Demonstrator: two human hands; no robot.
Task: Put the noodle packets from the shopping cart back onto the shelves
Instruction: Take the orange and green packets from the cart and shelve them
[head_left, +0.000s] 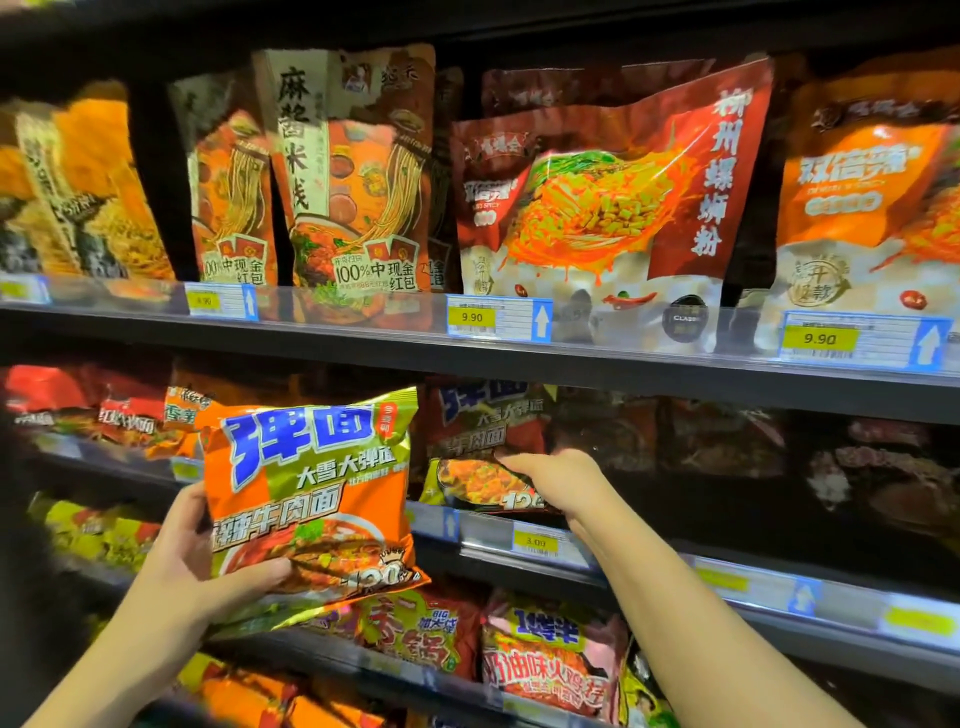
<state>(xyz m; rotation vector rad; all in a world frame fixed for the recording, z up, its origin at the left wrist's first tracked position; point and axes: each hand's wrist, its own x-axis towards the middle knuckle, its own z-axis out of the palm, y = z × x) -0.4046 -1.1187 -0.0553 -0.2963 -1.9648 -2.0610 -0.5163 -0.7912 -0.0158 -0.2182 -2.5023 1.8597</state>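
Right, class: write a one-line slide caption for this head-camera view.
Left hand holds an orange noodle packet; right hand touches a matching packet on the shelf.

Bright even light on the packet fronts, deep shadow in shelf recesses at lower right, glare on price strip (597, 322), motion blur at left edge, wide-angle bowing of shelves.

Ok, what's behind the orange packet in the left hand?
Behind the orange packet, held by the left hand, shelf edges and other packets show around its sides. What lies directly behind it is covered.
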